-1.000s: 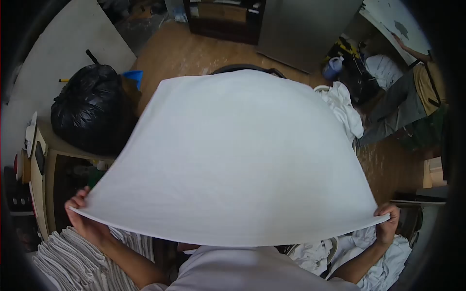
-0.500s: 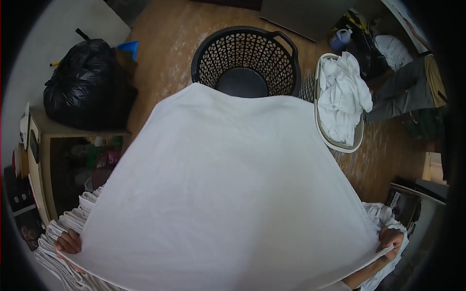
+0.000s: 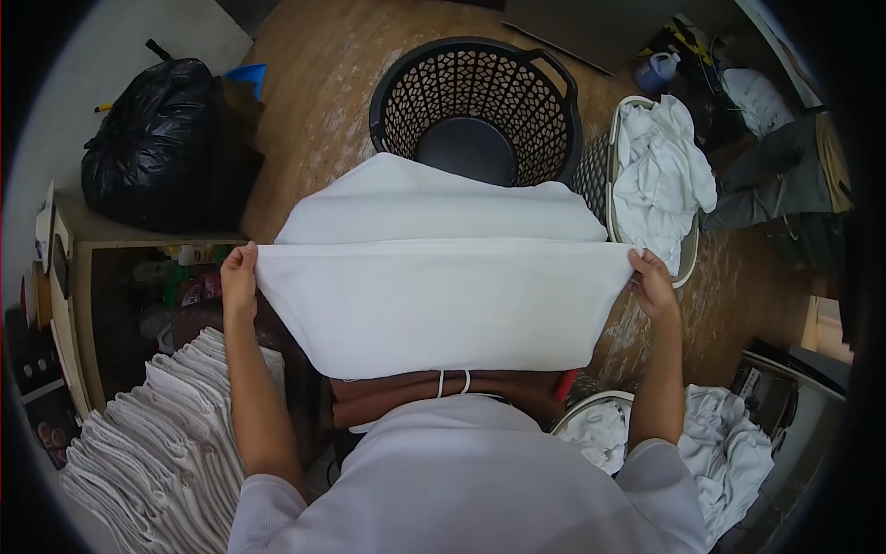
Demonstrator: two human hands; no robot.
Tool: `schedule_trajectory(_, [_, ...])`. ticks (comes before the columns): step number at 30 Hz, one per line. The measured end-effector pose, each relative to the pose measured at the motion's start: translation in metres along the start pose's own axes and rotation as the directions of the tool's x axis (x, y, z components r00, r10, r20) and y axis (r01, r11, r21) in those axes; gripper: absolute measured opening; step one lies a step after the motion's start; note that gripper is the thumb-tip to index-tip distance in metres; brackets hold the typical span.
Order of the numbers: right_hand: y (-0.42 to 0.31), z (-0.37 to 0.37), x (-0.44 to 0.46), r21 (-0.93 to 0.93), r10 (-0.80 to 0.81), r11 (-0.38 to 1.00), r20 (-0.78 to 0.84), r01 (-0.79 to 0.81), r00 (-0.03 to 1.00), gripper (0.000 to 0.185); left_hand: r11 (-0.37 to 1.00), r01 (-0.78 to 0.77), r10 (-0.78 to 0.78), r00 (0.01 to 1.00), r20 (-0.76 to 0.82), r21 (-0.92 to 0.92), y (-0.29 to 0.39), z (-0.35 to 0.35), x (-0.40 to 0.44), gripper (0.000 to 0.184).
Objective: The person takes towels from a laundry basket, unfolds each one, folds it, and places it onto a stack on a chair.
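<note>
A large white cloth point(image 3: 443, 309) stretches across the middle, its near part folded over so that a straight edge runs between my hands. My left hand point(image 3: 240, 273) pinches the left corner of that edge. At the other end, my right hand point(image 3: 653, 280) grips the right corner between thumb and fingers. The far part of the cloth lies beyond the edge, in front of a black perforated basket point(image 3: 392, 115). Under the near fold, a brown surface with white cord point(image 3: 369, 399) shows.
A stack of folded white cloths point(image 3: 161, 443) stands at lower left, below a black bag point(image 3: 152, 143) on a cabinet. White cloths point(image 3: 657, 175) fill a basket at right; more point(image 3: 729, 452) lie at lower right. A person's grey trousers point(image 3: 775, 180) show at far right.
Both hands have moved up and inward with the cloth's near edge, folding it over the far part. The view has tilted down, and the brown surface has come into sight.
</note>
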State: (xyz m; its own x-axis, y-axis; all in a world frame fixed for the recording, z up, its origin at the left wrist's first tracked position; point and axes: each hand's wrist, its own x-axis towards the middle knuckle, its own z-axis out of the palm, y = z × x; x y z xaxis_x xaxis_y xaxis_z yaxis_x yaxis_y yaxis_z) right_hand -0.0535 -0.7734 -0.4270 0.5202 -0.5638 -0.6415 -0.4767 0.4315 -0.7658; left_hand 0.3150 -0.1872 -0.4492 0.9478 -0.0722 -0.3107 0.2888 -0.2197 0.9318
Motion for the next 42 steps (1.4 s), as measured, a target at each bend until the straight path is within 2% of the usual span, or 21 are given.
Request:
schedule_trajectory(2, [0.009,0.007,0.011,0.045,0.039,0.998,0.01,-0.039,0.999,0.012,0.995,0.084,-0.083,0.996,0.019,-0.054,-0.002,0.009,0.003,0.024])
schedule_trajectory(5, [0.004,0.022,0.009,0.155,-0.013,0.988,0.037,0.007,0.999,0.015,0.998,0.044,-0.043,0.999,0.009,-0.045,0.005,0.012,0.008,0.024])
schedule_trajectory(8, [0.01,0.018,0.013,0.245,0.017,0.968,0.108,-0.043,0.994,0.024,0.985,0.126,-0.113,0.988,0.11,-0.117,0.003,0.015,0.005,0.024])
schedule_trajectory(10, [0.019,0.027,0.005,0.279,0.119,0.946,0.18,-0.167,0.976,0.031,0.956,0.206,-0.172,0.97,0.17,-0.211,0.002,0.025,-0.008,0.026])
schedule_trajectory(11, [0.024,0.028,-0.003,0.293,0.166,0.929,0.215,-0.225,0.963,0.034,0.942,0.274,-0.238,0.953,0.19,-0.194,0.002,0.031,-0.02,0.029])
schedule_trajectory(14, [0.063,0.017,-0.017,0.298,0.203,0.912,0.272,-0.283,0.941,0.042,0.92,0.338,-0.303,0.935,0.186,-0.2,-0.022,0.036,-0.053,0.033])
schedule_trajectory(16, [0.08,0.009,-0.035,0.286,0.281,0.893,0.251,-0.348,0.926,0.044,0.908,0.371,-0.342,0.925,0.168,-0.195,-0.043,0.032,-0.07,0.033])
schedule_trajectory(19, [0.109,0.006,-0.057,0.287,0.346,0.87,0.224,-0.401,0.911,0.045,0.933,0.343,-0.331,0.936,0.118,-0.105,-0.051,0.031,-0.079,0.031])
schedule_trajectory(22, [0.127,-0.006,-0.079,0.321,0.316,0.877,0.174,-0.357,0.933,0.045,0.962,0.251,-0.267,0.947,0.178,0.108,-0.05,0.027,-0.077,0.03])
schedule_trajectory(23, [0.131,-0.01,-0.082,0.34,0.296,0.88,0.152,-0.331,0.943,0.045,0.954,0.143,-0.199,0.96,0.198,0.264,-0.05,0.023,-0.076,0.03])
schedule_trajectory(25, [0.113,-0.004,-0.099,0.327,0.265,0.908,0.039,-0.263,0.963,0.045,0.836,-0.095,-0.076,0.955,0.285,0.541,-0.048,0.015,-0.077,0.029])
schedule_trajectory(28, [0.114,-0.026,-0.116,0.263,0.206,0.948,-0.068,-0.182,0.976,0.043,0.788,-0.135,-0.077,0.946,0.314,0.601,-0.024,0.005,-0.081,0.029])
schedule_trajectory(32, [0.11,-0.043,-0.131,0.168,0.153,0.975,-0.049,-0.143,0.987,0.035,0.701,-0.106,-0.076,0.972,0.222,0.705,0.006,-0.008,-0.079,0.033])
schedule_trajectory(34, [0.107,-0.031,-0.13,0.129,0.147,0.983,-0.101,-0.133,0.984,0.035,0.674,-0.103,-0.069,0.977,0.201,0.732,0.011,-0.01,-0.081,0.034])
schedule_trajectory(35, [0.106,-0.027,-0.127,0.109,0.139,0.986,-0.129,-0.125,0.982,0.035,0.605,-0.113,-0.07,0.979,0.194,0.789,0.012,-0.008,-0.08,0.034])
schedule_trajectory(37, [0.121,-0.032,-0.106,-0.022,0.135,0.99,-0.067,-0.137,0.989,0.034,0.457,-0.132,-0.071,0.98,0.184,0.88,0.01,0.001,-0.079,0.034])
schedule_trajectory(38, [0.129,-0.036,-0.094,-0.087,0.133,0.987,-0.04,-0.136,0.99,0.034,0.491,-0.165,0.017,0.983,0.18,0.855,-0.001,0.0,-0.075,0.036])
schedule_trajectory(39, [0.124,-0.034,-0.082,-0.178,0.227,0.956,-0.057,-0.233,0.972,0.039,0.694,-0.037,-0.054,0.993,0.104,0.719,-0.008,0.001,-0.066,0.037])
schedule_trajectory(40, [0.112,-0.022,-0.071,-0.128,0.236,0.962,-0.055,-0.242,0.97,0.048,0.842,0.098,-0.144,0.989,0.046,0.53,-0.013,0.003,-0.052,0.039])
schedule_trajectory(41, [0.099,-0.007,-0.057,-0.08,0.247,0.965,-0.051,-0.25,0.968,0.058,0.925,0.231,-0.245,0.969,0.011,0.302,-0.015,0.007,-0.04,0.041])
schedule_trajectory(42, [0.092,0.001,-0.038,0.024,0.263,0.965,-0.007,-0.263,0.965,0.069,0.938,0.298,-0.305,0.952,0.015,0.177,-0.008,0.016,-0.026,0.047])
